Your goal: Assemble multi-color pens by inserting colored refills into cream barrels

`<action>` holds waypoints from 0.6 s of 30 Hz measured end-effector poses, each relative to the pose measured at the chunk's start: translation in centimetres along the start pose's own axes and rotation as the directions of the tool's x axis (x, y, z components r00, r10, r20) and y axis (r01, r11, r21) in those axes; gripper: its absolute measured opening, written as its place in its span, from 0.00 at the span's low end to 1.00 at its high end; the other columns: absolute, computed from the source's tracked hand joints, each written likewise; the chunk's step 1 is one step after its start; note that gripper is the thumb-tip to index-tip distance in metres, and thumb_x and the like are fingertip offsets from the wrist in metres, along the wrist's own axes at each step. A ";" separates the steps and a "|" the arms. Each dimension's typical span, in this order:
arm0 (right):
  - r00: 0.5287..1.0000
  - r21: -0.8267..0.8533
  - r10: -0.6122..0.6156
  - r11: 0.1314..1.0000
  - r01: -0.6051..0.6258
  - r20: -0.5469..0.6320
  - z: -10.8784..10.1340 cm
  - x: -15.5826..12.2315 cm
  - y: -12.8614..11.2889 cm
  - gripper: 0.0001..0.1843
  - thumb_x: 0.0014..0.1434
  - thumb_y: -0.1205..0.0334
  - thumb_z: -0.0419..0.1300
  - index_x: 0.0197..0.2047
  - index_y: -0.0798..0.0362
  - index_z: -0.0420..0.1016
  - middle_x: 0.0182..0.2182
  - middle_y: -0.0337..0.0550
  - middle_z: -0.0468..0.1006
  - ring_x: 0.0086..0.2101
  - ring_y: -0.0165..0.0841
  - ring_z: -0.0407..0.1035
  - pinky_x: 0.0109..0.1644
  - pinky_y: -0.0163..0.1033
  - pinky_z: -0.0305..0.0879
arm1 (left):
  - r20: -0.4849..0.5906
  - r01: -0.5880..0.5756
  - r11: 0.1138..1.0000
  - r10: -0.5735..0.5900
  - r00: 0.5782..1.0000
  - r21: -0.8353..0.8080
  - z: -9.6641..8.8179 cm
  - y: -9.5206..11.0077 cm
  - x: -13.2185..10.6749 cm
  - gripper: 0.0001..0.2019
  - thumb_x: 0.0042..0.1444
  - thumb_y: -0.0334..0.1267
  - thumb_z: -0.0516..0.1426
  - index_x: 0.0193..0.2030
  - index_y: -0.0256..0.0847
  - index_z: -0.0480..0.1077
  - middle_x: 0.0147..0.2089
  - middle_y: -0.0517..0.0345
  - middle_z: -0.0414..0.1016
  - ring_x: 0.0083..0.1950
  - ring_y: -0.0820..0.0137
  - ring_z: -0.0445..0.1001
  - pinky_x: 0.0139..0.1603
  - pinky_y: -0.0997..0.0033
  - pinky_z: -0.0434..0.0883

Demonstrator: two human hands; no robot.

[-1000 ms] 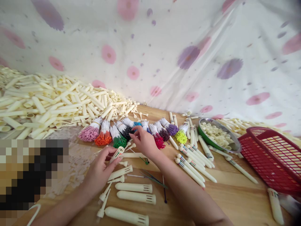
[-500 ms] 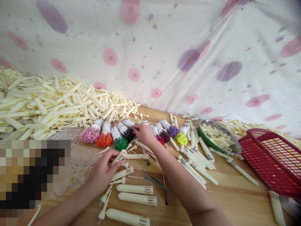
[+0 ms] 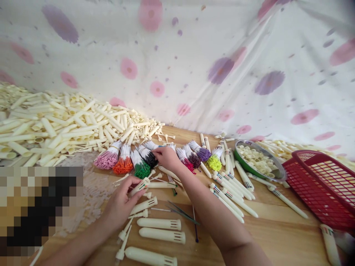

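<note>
My left hand (image 3: pixel 122 197) is closed around a cream multicolour pen barrel (image 3: pixel 139 186); small coloured pieces show in the slots at its end. My right hand (image 3: pixel 168 159) has its fingers pinched together at the bundle of black-tipped pen refills (image 3: pixel 150 159). What lies between those fingertips is too small to make out. To the left of this bundle are green (image 3: pixel 142 169), orange (image 3: pixel 122 164) and pink (image 3: pixel 107 156) refill bundles. Beyond the right wrist lie red (image 3: pixel 186 159), purple (image 3: pixel 203 153) and yellow-green (image 3: pixel 215 162) ones. Slotted barrels (image 3: pixel 162 235) lie in front of my hands.
A large heap of cream tubes (image 3: pixel 61 122) covers the back left. At right stand a green-sided bowl (image 3: pixel 241 164) of small cream parts and a red plastic basket (image 3: pixel 302 192). Filled pen barrels (image 3: pixel 231 192) lie beside my right forearm. Tweezers (image 3: pixel 183 213) rest between the arms.
My right fingertips have shifted slightly left at the black refill bundle. My left hand keeps its hold on the pen barrel, almost still. The view has tilted very slightly.
</note>
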State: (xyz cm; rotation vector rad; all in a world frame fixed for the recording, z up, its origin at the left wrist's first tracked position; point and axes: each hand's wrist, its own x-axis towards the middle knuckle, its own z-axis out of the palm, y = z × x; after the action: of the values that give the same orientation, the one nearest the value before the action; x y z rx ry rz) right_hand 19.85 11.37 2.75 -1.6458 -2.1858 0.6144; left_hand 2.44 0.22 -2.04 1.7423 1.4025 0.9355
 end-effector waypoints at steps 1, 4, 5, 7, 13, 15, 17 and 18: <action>1.000 0.010 0.007 1.000 -0.007 0.009 -0.2 0.1 0.1 0.13 0.61 0.65 0.54 0.42 0.51 0.79 0.31 0.38 0.82 0.32 0.31 0.75 0.39 0.31 0.66 | -0.001 0.006 1.000 -0.006 1.000 -0.008 0.0 -0.1 0.0 0.10 0.56 0.46 0.54 0.40 0.43 0.66 0.38 0.59 0.73 0.39 0.66 0.73 0.40 0.69 0.70; 0.999 0.014 0.037 0.999 -0.037 0.019 -0.7 0.0 0.2 0.11 0.61 0.65 0.54 0.38 0.52 0.79 0.28 0.36 0.81 0.29 0.28 0.75 0.36 0.29 0.65 | 0.001 0.023 1.000 -0.023 1.000 -0.020 0.1 -0.1 0.1 0.10 0.56 0.46 0.54 0.40 0.43 0.66 0.38 0.59 0.73 0.39 0.66 0.73 0.39 0.70 0.70; 0.999 0.004 0.050 0.999 -0.050 0.016 -0.7 0.0 0.2 0.11 0.60 0.64 0.55 0.37 0.51 0.79 0.28 0.35 0.81 0.29 0.28 0.75 0.36 0.28 0.65 | 0.005 0.024 0.999 -0.023 1.000 -0.022 0.1 -0.2 0.1 0.10 0.56 0.46 0.54 0.40 0.43 0.66 0.38 0.59 0.73 0.40 0.66 0.73 0.39 0.70 0.70; 0.997 -0.031 0.080 0.996 -0.080 0.004 -0.7 -0.3 0.2 0.09 0.59 0.64 0.56 0.37 0.51 0.79 0.29 0.36 0.81 0.32 0.29 0.75 0.37 0.29 0.65 | 0.012 0.026 0.999 -0.025 1.000 -0.024 0.2 -0.2 0.3 0.11 0.55 0.46 0.54 0.40 0.43 0.66 0.38 0.58 0.73 0.40 0.66 0.73 0.40 0.69 0.70; 0.983 -0.213 0.177 0.959 -0.185 -0.056 -0.2 -1.6 0.0 0.09 0.60 0.63 0.55 0.38 0.55 0.76 0.36 0.49 0.80 0.38 0.41 0.74 0.41 0.41 0.64 | -0.014 0.013 0.999 -0.014 1.000 -0.029 0.1 -0.4 0.7 0.12 0.55 0.47 0.54 0.40 0.43 0.66 0.39 0.57 0.73 0.40 0.65 0.73 0.40 0.68 0.70; 0.982 -0.258 0.180 0.948 -0.186 -0.050 -0.1 -2.1 -0.2 0.11 0.62 0.63 0.52 0.41 0.58 0.74 0.37 0.55 0.79 0.40 0.44 0.73 0.41 0.43 0.64 | -0.017 0.015 1.000 -0.015 1.000 -0.026 0.0 -0.5 0.7 0.12 0.56 0.47 0.53 0.41 0.43 0.65 0.40 0.57 0.73 0.41 0.66 0.73 0.40 0.68 0.70; 0.987 -0.282 0.160 0.946 -0.162 -0.031 0.0 -2.5 -0.5 0.12 0.64 0.66 0.49 0.45 0.62 0.71 0.40 0.59 0.77 0.43 0.45 0.71 0.42 0.44 0.63 | -0.018 0.016 1.000 -0.017 1.000 -0.020 0.0 -0.7 0.7 0.12 0.56 0.47 0.53 0.41 0.43 0.65 0.41 0.57 0.73 0.41 0.66 0.73 0.40 0.68 0.70; 0.989 -0.286 0.144 0.948 -0.142 -0.015 0.0 -2.7 -0.7 0.13 0.64 0.67 0.48 0.46 0.63 0.69 0.41 0.61 0.76 0.44 0.45 0.71 0.43 0.44 0.63 | -0.020 0.016 1.000 -0.016 1.000 -0.018 0.0 -0.8 0.7 0.11 0.57 0.47 0.53 0.42 0.43 0.65 0.42 0.57 0.73 0.42 0.66 0.73 0.40 0.68 0.70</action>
State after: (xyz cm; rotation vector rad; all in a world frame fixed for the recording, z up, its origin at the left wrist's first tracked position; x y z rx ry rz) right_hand 20.07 8.62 3.11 -1.9634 -2.2592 0.3499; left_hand 2.20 1.02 -2.68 1.7108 1.4147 0.9565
